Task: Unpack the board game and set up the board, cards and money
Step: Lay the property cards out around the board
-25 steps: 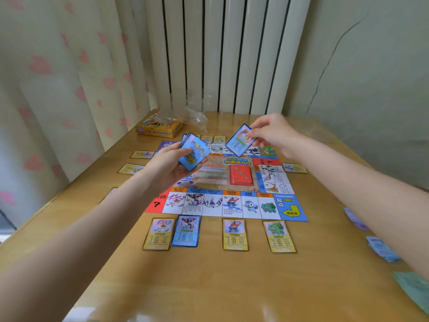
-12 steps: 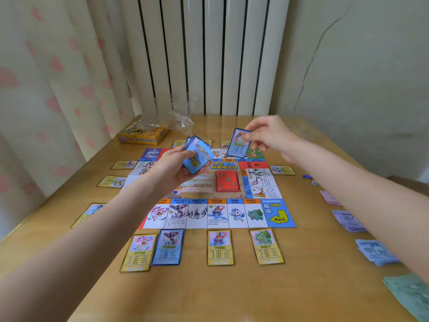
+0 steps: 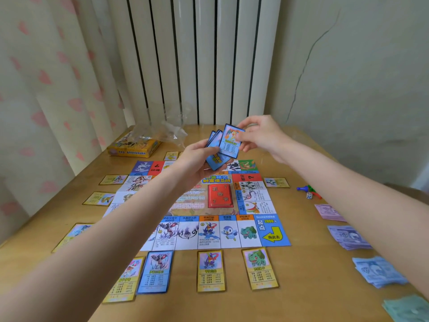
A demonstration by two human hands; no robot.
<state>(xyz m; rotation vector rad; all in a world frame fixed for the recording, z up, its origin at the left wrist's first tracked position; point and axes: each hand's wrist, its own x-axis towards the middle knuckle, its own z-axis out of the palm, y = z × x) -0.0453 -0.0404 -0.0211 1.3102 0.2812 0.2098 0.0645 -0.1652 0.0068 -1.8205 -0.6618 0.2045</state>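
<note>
We see a wooden table from above, with two bare arms reaching forward over a paper game board lying flat at its middle; the left hand is curled around a small fan of blue-bordered cards, held above the far half of the board; the right hand pinches one blue-bordered card between thumb and fingertips, and this card overlaps the front of the fan, so we cannot tell whether it touches the others; a red deck sits on the centre of the board.

Along the near edge of the board lies a row of four face-up cards, three yellow-bordered and one blue card second from the left; the rightmost shows a green creature; more yellow-bordered cards lie along the left side, one just beside the board edge, and a single card lies off the right edge.

On the right side of the table, stacks of paper money run from far to near: pink notes, purple notes, blue notes and green notes at the near corner; far of them lie a white die and small coloured pawns.

At the far left sits the yellow game box with crumpled clear plastic wrap over it.
</note>
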